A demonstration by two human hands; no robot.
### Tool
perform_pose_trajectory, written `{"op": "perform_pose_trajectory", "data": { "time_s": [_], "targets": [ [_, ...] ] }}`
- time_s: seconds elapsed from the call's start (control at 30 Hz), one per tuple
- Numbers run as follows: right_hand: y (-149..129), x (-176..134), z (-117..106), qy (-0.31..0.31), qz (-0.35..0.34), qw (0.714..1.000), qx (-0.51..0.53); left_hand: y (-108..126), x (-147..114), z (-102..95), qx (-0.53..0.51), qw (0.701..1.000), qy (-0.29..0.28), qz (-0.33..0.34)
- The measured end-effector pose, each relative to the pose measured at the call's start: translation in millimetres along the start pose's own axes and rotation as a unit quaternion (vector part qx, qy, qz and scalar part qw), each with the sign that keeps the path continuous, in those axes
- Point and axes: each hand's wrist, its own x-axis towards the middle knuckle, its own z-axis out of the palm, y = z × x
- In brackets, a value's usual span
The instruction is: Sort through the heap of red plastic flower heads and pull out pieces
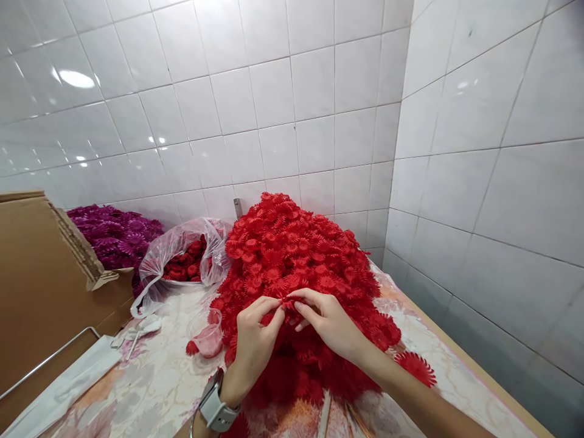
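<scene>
Both hands meet in front of a tall heap of red flower pieces (296,243) with fringed petals. Thumb and index finger of my left hand (259,333) pinch the left edge of a small red flower piece (288,302). From the other side, the fingertips of my right hand (327,321) grip the same piece. Its lower part blends with the red heap behind, so its full shape is hard to make out. A single larger red flower piece (416,368) lies flat near my right forearm.
Left of the heap stand a clear plastic cup (207,334) and a plastic bag (155,258) holding dark red pieces. Purple flower pieces (114,234) and a cardboard box (50,292) are farther left. A tiled wall (274,97) closes off the back and right.
</scene>
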Motion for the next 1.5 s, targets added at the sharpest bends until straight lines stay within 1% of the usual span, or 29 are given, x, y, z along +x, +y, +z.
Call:
{"op": "perform_pose_trajectory", "data": {
  "time_s": [0.2, 0.33, 0.43, 0.6, 0.67, 0.73, 0.8, 0.83, 0.87, 0.9, 0.97, 1.07, 1.13, 1.2, 1.3, 1.4, 1.5],
  "targets": [
    [-1, 3, -2, 0.044, 0.000, 0.998, 0.041, 9, -2, 3.2, 0.013, 0.998, 0.054, 0.037],
    [-1, 4, -2, 0.077, -0.007, 0.996, 0.042, 9, 0, 6.1, 0.010, 0.996, 0.076, 0.038],
    [-1, 5, -1, 0.111, -0.014, 0.993, 0.035, 7, 3, 9.0, 0.010, 0.996, 0.084, 0.030],
    [0, 5, 2, 0.152, -0.011, 0.988, 0.027, 9, 4, 14.4, 0.004, 0.997, 0.070, 0.016],
    [1, 7, -3, 0.170, -0.009, 0.985, 0.022, 9, 3, 12.8, 0.004, 0.997, 0.072, 0.017],
    [2, 10, -14, 0.213, -0.004, 0.977, 0.013, 5, 3, 7.1, 0.007, 0.996, 0.088, 0.010],
    [3, 14, -27, 0.271, -0.004, 0.962, 0.014, -6, 6, -1.4, 0.018, 0.992, 0.120, -0.016],
    [4, 15, -33, 0.289, -0.010, 0.957, 0.022, -13, 9, -5.8, 0.030, 0.989, 0.138, -0.035],
    [4, 16, -37, 0.295, -0.014, 0.955, 0.028, -22, 13, -9.7, 0.045, 0.987, 0.148, -0.052],
    [4, 17, -39, 0.288, -0.016, 0.957, 0.032, -30, 16, -12.8, 0.064, 0.986, 0.139, -0.058],
    [5, 17, -37, 0.246, -0.015, 0.969, 0.028, -44, 23, -16.3, 0.084, 0.989, 0.110, -0.052],
    [8, 14, -26, 0.180, -0.010, 0.983, 0.017, -51, 26, -15.8, 0.104, 0.991, 0.074, -0.024],
    [10, 12, -19, 0.154, -0.002, 0.988, 0.030, -45, 24, -14.1, 0.114, 0.991, 0.074, 0.016],
    [10, 10, -15, 0.126, 0.005, 0.990, 0.057, -35, 19, -12.4, 0.112, 0.988, 0.075, 0.069],
    [8, 8, -11, 0.078, -0.002, 0.994, 0.082, -19, 11, -9.4, 0.084, 0.987, 0.050, 0.125],
    [7, 5, -6, 0.050, -0.004, 0.995, 0.085, -10, 4, -4.5, 0.056, 0.988, 0.013, 0.142],
    [10, 2, -2, 0.045, 0.005, 0.995, 0.087, -8, -2, 1.3, 0.036, 0.991, -0.008, 0.132]
  ]
}}
